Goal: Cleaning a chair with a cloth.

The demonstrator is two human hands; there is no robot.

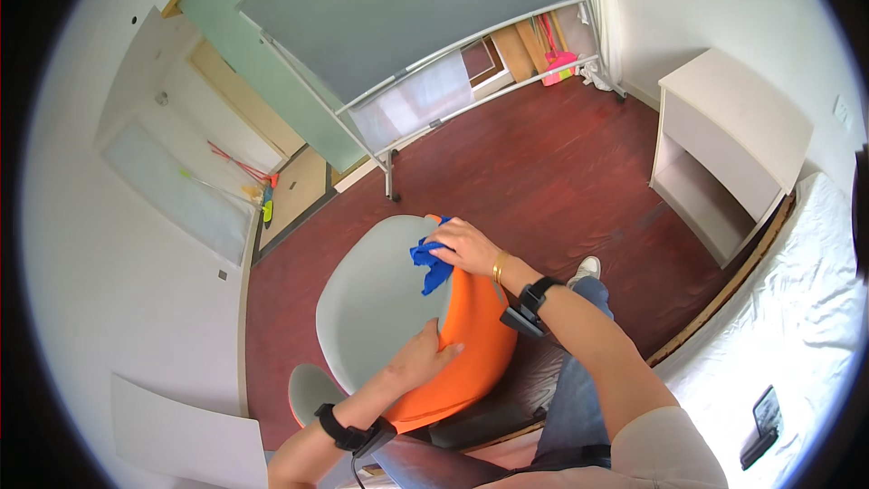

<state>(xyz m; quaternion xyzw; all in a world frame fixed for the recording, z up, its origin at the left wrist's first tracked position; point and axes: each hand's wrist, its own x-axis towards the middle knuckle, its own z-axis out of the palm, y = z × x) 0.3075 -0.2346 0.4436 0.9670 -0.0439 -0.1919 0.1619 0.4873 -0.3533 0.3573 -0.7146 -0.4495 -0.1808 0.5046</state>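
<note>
A rounded chair (373, 285) with a smooth grey face and an orange side stands tilted right in front of me. My right hand (465, 248) presses a crumpled blue cloth (432, 268) against the chair's far rim, where grey meets orange. Part of the cloth is hidden under my fingers. Nearer to me, my left hand (424, 356) grips the same rim, thumb on the orange side and fingers over the grey face. A smaller grey part with an orange edge (312, 390), perhaps an armrest, juts out at the lower left.
Beyond the dark red floor (543, 149) stands a wheeled grey board (421, 7). A white cabinet (733, 122) is at the right, near a white-covered bed or mattress (781, 299) bearing a phone on a stand (764, 428). Brooms (268, 193) lean by the left doorway.
</note>
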